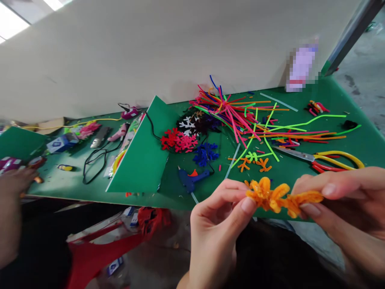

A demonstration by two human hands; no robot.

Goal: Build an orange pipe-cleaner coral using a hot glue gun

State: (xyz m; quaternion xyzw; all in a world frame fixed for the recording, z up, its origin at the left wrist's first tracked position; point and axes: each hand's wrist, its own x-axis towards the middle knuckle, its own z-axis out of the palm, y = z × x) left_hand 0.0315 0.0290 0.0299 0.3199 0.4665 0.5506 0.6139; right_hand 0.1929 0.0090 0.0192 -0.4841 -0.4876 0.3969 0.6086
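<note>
Holding an orange pipe-cleaner flower up w/ both hands, in front of the near edge of the green table and not touching it. Left hand pinches the looped petal end btwn thumb & forefinger, other fingers curled in. Right hand nips the fuzzy stem end, thumb under, forefinger laid along the top. Both grips tight on the piece, hands close together.

On the table beyond: yellow- and red-handled scissors just past the right hand, blades pointing left. Blue glue gun lies near the front edge, left of the left hand. Two small orange shapes sit btwn gun & scissors. Further back a loose pile of pipe cleaners, pink, green, orange mostly, fanned out. Red cut-outs and blue cut-outs beside it.

A green divider board stands tilted mid-table. Left of it, another person's hand, blurred, at the table edge. Red stool below.
</note>
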